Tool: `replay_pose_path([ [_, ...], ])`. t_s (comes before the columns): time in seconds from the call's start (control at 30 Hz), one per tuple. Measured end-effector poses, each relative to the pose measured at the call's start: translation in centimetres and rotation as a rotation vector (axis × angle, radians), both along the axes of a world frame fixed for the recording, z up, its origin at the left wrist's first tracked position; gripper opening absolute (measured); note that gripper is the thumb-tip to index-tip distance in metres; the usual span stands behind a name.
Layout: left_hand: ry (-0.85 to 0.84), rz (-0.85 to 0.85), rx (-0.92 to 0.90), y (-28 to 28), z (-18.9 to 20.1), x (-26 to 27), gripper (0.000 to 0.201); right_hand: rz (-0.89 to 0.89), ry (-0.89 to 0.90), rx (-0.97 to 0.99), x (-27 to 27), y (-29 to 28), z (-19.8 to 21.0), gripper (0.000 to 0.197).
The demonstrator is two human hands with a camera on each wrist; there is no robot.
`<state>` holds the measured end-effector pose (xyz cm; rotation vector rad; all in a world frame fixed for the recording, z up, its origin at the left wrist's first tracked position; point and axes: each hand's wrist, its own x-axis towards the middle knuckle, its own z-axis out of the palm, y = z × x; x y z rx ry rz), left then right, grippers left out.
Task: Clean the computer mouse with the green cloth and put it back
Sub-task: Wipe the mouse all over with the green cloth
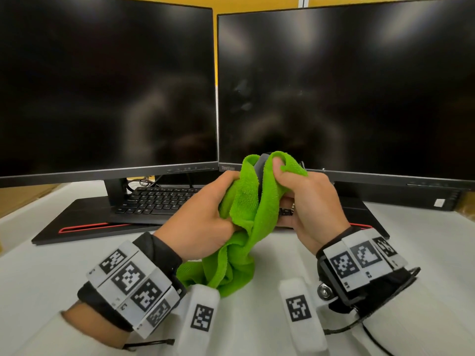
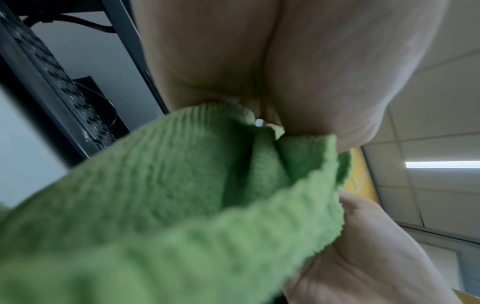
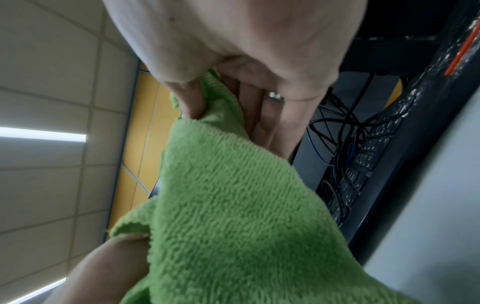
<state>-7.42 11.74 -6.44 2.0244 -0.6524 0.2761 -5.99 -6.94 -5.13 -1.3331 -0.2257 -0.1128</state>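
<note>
Fingers [image 1: 279, 164] of both hands were curled round the green cloth [image 1: 241, 214] bundling the mouse [image 1: 261, 164], so I was mid-wipe; next I'd probably unwrap it onto the bench [image 1: 51, 265].

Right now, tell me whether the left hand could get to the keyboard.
Probably yes, but not freely. The left hand grips the green cloth wrapped round the mouse. The keyboard lies just beyond it under the left monitor, nothing between, so it would have to let go first.
</note>
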Motion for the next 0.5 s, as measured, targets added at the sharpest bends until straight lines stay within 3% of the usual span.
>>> replay_pose_path([
  [0.07, -0.015, 0.011, 0.002, -0.1, 0.0, -0.12, 0.058, 0.047, -0.028, -0.07, -0.24, 0.19, -0.22, 0.021],
  [0.23, -0.043, 0.024, 0.02, -0.19, -0.14, -0.11, 0.054, 0.067, -0.042, -0.157, -0.48, 0.36, -0.5, 0.024],
  [0.33, -0.053, 0.017, 0.026, -0.24, -0.15, 0.01, 0.055, -0.027, 0.009, -0.076, -0.36, 0.15, -0.15, 0.018],
  [0.5, -0.023, -0.022, -0.01, -0.11, -0.18, 0.18, 0.061, -0.091, 0.097, 0.052, 0.04, -0.04, 0.29, 0.039],
])
